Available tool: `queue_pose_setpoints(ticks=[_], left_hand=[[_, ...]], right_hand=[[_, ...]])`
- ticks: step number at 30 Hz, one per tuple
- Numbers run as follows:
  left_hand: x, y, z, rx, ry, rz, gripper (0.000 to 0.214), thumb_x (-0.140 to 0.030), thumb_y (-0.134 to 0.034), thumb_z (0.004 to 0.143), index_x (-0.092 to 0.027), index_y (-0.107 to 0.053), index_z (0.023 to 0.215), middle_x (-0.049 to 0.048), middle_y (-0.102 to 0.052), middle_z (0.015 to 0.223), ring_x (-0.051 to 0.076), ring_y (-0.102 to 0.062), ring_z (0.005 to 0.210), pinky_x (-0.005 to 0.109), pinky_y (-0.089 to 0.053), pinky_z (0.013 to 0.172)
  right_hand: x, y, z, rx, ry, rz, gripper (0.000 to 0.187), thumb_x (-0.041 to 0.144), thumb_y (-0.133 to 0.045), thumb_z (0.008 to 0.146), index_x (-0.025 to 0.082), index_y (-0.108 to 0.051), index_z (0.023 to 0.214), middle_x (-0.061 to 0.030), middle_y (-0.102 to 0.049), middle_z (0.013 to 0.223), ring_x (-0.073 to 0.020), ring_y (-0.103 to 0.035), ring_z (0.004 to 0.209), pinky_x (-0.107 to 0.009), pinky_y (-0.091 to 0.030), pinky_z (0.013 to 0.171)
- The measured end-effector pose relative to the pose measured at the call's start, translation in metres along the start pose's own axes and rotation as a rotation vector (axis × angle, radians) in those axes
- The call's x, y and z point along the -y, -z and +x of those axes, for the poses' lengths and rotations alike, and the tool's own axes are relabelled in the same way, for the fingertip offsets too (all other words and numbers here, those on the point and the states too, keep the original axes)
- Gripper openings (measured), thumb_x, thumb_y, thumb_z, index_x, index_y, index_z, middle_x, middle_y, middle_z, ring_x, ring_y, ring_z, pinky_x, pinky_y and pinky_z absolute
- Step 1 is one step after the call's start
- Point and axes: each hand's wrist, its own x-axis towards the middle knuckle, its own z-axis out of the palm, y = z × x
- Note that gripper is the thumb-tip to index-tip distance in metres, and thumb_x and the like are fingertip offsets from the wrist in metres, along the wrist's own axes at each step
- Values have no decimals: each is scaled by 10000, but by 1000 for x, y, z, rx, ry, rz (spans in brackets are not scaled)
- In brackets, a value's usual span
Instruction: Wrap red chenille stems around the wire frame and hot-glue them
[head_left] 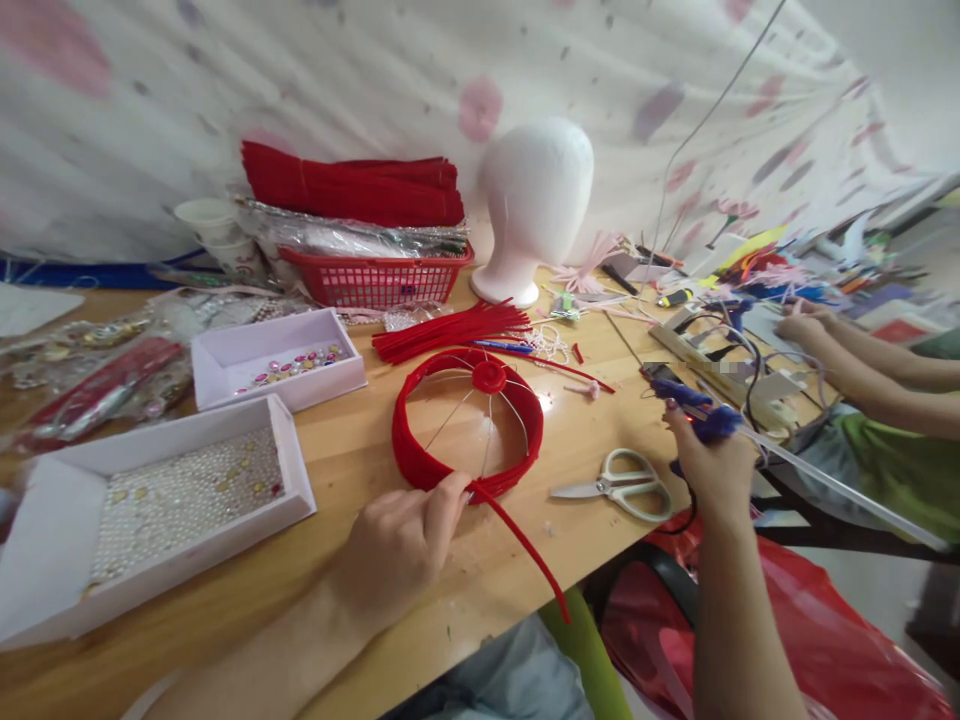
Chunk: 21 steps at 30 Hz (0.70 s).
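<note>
My left hand (401, 540) pinches a red pipe cleaner (529, 550) against the near rim of a round red headpiece frame (415, 462). The strip's loose end hangs past the table's front edge. Thin wire spokes run inside the frame up to a small red disc (489, 377). Off to the right, my right hand (712, 460) is wrapped round a blue glue gun (709, 415), with a long clear glue stick (847, 485) sticking out of its back. Between my hands lie scissors (630, 485) with pale handles, flat on the wood.
Behind stand a white foam head (536, 200) and a red basket (375, 280) under red pipe cleaner bundles. White boxes of pearls (187, 500) and gems (292, 372) sit left. A power strip (724, 370) and another person's hands (806, 320) are at right.
</note>
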Motion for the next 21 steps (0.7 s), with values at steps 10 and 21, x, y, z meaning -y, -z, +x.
queue_pose_setpoints(ticks=[10,21], left_hand=[[1,2,0,47,12,-22,149,-155,-380,1044,-139,-529,1044,2,-717,653,138,-643,466,259,-441,462],[-1,4,4,50,-17,-136,128,-102,-425,1010,-153,-525,950,-14,-662,673,128,-639,535,258,-433,511]], right_hand=[[79,33,-83,404,605,344,181,410,-722,813,231,-695,808,-28,-688,708,-186,-639,584,-291,-481,510],[97,10,-95,528,817,319,172,368,-673,866,200,-634,872,2,-626,668,-143,-534,614,-266,-441,553]])
